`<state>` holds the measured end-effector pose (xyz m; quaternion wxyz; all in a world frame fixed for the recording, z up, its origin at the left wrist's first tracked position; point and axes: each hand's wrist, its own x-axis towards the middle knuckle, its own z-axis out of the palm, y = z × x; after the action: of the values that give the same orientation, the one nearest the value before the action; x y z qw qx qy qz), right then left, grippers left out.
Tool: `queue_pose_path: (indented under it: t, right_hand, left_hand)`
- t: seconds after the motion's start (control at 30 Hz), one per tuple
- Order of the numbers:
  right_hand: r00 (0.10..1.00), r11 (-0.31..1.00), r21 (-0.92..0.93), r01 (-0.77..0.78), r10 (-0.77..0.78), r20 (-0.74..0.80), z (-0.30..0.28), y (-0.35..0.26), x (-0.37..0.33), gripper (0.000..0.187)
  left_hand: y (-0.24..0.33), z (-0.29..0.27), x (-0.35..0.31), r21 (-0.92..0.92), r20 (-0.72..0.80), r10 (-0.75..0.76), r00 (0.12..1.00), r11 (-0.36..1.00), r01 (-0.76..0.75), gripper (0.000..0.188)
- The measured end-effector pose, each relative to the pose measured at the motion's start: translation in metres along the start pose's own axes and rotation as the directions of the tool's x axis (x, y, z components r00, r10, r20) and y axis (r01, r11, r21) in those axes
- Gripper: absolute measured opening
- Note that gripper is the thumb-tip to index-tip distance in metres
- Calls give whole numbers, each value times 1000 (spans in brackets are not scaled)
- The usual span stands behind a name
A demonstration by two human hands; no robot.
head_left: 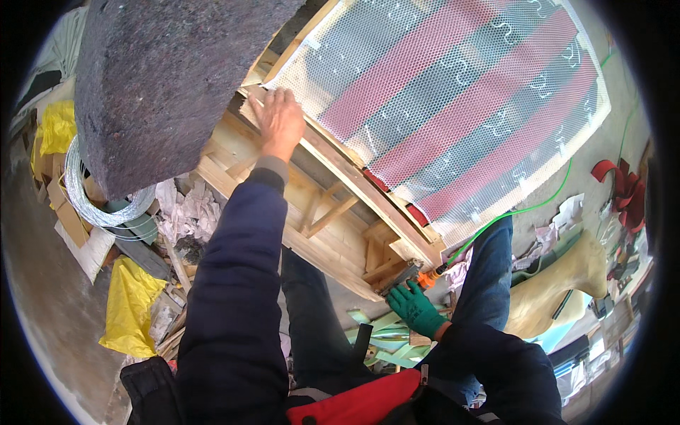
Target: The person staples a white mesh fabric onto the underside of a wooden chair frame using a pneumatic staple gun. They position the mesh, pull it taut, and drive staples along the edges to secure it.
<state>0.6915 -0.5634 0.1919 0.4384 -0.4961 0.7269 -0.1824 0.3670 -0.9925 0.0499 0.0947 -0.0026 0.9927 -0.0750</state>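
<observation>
A wooden furniture frame (347, 170) stands tilted before me, with open bays and cross braces. White mesh (453, 92) covers its upper right side, over red and dark grey strips with wavy wire springs. My bare left hand (282, 122) grips the frame's rail beside the mesh corner, fingers curled over the wood. At the frame's lower end my right hand (414, 309), in a green glove, is closed around an air staple gun (404, 276). The gun has an orange part and its nose is by the wood. A green air hose (524, 211) runs from it.
A dark grey felt-like block (170, 78) looms at the upper left. Below it lie a wire coil (106, 212), yellow sheeting (131, 304) and scraps. To the right are a curved tan foam piece (559, 283) and red fabric (623, 195). My legs stand close to the frame.
</observation>
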Motion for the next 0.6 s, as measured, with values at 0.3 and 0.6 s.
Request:
queue_pose_path:
  t: [0.3,0.6]
  right_hand:
    - [998,998,-32,54,-55,-37,29,-7,7,43]
    - [997,999,-20,-36,37,70,26,-40,-21,41]
  left_hand:
    - [3,19,-6,13,37,-36,999,999,35,39]
    - [-4,21,-18,-321,94,18,995,947,13,61]
